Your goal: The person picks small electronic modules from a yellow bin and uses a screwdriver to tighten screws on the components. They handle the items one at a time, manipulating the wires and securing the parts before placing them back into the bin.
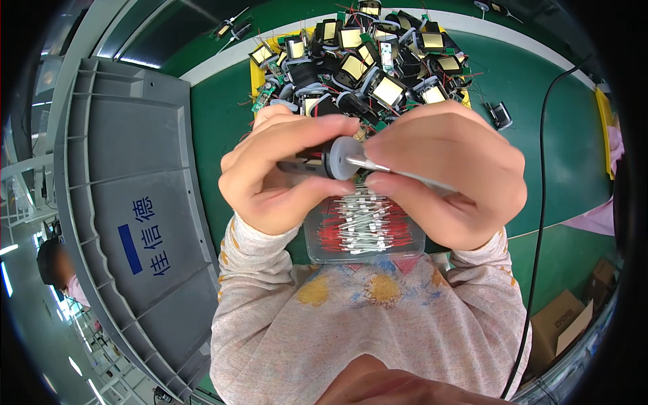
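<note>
Here, clear box (368,258) of wires (364,223), tray (257,79) of modules (388,90)

Black cylindrical part (312,163), held crosswise just toward 12 o'clock of view centre, faces its pale grey disc (342,148) toward 3 o'clock; slim whitish rod (368,163) runs toward 4 o'clock from disc face, tip contact indeterminable.

L hand (260,175) grips blk part (312,163) w/ grey disc (345,148); R hand (452,172) pinches thin pale pc (368,164) at disc
</note>
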Motion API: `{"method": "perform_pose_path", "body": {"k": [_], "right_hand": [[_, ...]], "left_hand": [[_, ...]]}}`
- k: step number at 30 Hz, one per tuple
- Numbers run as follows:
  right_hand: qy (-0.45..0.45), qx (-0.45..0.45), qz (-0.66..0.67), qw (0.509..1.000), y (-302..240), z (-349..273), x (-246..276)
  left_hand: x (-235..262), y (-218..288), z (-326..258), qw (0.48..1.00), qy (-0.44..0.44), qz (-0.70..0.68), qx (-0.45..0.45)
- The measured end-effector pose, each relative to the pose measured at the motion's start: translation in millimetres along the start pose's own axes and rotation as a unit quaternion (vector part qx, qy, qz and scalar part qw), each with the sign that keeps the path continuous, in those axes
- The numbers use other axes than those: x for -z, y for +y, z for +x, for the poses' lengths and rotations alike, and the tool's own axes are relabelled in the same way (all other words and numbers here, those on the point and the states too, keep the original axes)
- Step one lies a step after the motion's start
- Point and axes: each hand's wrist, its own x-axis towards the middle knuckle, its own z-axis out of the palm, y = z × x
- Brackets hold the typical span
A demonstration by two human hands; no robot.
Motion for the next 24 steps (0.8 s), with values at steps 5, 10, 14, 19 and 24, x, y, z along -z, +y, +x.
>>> {"method": "perform_pose_path", "body": {"k": [5, 10, 14, 19, 24], "right_hand": [[-0.004, -0.005, -0.035, 0.999, -2.0, -2.0, 2.2], [0.021, 0.032, -0.132, 0.99, -4.6, -13.5, -8.6], [0.012, 0.041, -0.141, 0.989, -6.6, -16.1, -10.1], [-0.008, -0.013, -0.023, 1.0, -1.6, -9.7, -5.3], [0.021, -0.014, -0.027, 0.999, -7.7, -10.8, -11.0]], "left_hand": [[2.1, -1.7, 0.7, 0.999, 0.011, 0.006, -0.04], [-5.1, -4.8, -9.3, 0.997, 0.055, 0.015, -0.042], [-5.5, -4.6, -9.5, 0.997, 0.049, -0.005, -0.061], [2.5, -5.9, -3.8, 0.999, -0.017, -0.027, -0.044], [-0.4, -5.0, -5.1, 0.996, -0.012, -0.073, -0.046]]}}
